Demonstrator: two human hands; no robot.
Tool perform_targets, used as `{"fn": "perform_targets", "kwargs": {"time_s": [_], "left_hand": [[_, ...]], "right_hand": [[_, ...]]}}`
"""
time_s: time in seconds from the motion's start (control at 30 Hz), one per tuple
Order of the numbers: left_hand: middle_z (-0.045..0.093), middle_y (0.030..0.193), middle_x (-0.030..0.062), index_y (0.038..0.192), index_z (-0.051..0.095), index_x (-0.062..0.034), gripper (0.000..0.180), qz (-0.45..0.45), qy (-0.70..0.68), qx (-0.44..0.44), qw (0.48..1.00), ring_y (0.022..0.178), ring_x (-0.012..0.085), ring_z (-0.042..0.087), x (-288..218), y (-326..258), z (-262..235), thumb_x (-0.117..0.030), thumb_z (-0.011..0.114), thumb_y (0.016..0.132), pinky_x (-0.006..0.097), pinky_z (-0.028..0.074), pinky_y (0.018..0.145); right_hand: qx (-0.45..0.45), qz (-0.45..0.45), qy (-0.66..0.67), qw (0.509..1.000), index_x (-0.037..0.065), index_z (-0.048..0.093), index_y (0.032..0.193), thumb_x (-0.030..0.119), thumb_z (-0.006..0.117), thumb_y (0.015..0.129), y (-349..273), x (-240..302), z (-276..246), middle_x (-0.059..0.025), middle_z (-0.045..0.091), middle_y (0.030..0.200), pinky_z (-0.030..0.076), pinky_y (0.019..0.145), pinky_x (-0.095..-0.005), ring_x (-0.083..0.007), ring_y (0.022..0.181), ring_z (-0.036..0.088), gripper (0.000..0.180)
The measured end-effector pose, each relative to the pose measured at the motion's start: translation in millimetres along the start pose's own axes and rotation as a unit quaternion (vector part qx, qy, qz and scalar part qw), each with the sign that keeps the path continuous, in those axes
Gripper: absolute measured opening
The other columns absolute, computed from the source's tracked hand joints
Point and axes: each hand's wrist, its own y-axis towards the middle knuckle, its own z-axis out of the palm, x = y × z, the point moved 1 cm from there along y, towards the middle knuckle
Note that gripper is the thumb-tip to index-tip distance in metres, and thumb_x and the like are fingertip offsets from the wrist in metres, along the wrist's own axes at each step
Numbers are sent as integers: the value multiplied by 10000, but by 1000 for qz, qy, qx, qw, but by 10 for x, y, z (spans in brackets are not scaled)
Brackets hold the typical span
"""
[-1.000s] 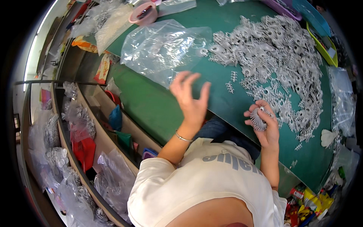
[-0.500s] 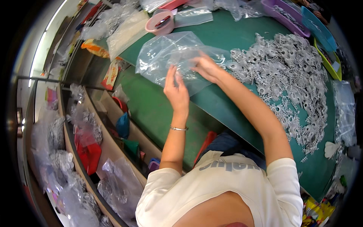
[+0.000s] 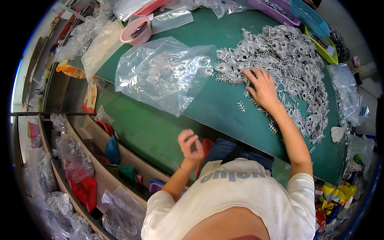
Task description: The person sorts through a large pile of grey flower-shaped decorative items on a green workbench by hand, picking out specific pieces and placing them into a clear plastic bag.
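Note:
My right hand (image 3: 262, 89) lies with spread fingers at the near left edge of a big pile of small grey and white spiky, comb-like pieces (image 3: 296, 64). Its fingertips touch the pile. My left hand (image 3: 190, 146) hangs in the air near the front edge of the table, fingers loosely curled and a little apart, holding nothing. A metal bracelet (image 3: 185, 169) circles that wrist. A large clear plastic bag (image 3: 140, 76) lies left of the pile with some of the spiky pieces (image 3: 162, 66) inside, and its open end faces the pile.
The green tabletop (image 3: 224, 116) carries a pink tub (image 3: 138, 38) with a red tool inside. Purple (image 3: 276, 9), blue (image 3: 308, 20) and lime-green (image 3: 320, 50) trays stand at the far right. Wooden shelves (image 3: 114, 176) with bagged goods line the left; clear bags (image 3: 346, 92) lie at the right edge.
Both hands have left the plastic bag. The right one has moved right onto the pile, and the left one has drawn back toward my body. The whole view has shifted somewhat.

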Motion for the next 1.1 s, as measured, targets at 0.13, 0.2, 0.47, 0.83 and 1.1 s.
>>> {"fn": "perform_targets", "kwargs": {"time_s": [0.13,0.2,0.47,0.83,1.1], "left_hand": [[558,942,238,969,551,76,345,-405,66,208,888,914,338,554,731,-1508,195,-176,628,746,369,448,783],[576,944,266,1011,550,86,491,-556,141,348,742,866,378,576,1231,-2483,154,-319,640,749,387,461,757],[598,960,221,1050,549,68,550,-848,-58,329,412,818,330,589,1706,-3557,170,-396,625,764,378,469,720],[616,949,163,1066,557,44,542,-888,-96,288,346,770,251,592,2081,-3178,9,-413,608,780,343,476,661],[631,889,94,1066,587,-22,392,-673,-56,397,621,706,161,569,2336,-2340,173,-319,586,811,277,462,615]], "right_hand": [[-45,21,54,997,75,462,1159,60,586,706,-289,-258,-54,-134,504,1122,354,921,-409,-335,1124,441,471],[-69,35,75,994,26,486,1078,27,585,692,-351,-265,-222,-146,538,1081,376,918,-408,-334,1104,474,398],[-108,185,304,928,-6,480,983,-75,533,688,-763,-732,-540,-153,588,1024,401,900,-349,-285,1063,536,307],[-143,410,524,733,15,457,1083,-48,549,809,-1421,-1070,-755,-60,598,944,412,775,-227,-102,850,553,295],[-154,450,407,780,32,522,1032,43,618,794,-1757,-931,-697,30,526,724,338,524,-182,-28,617,435,257]]}}
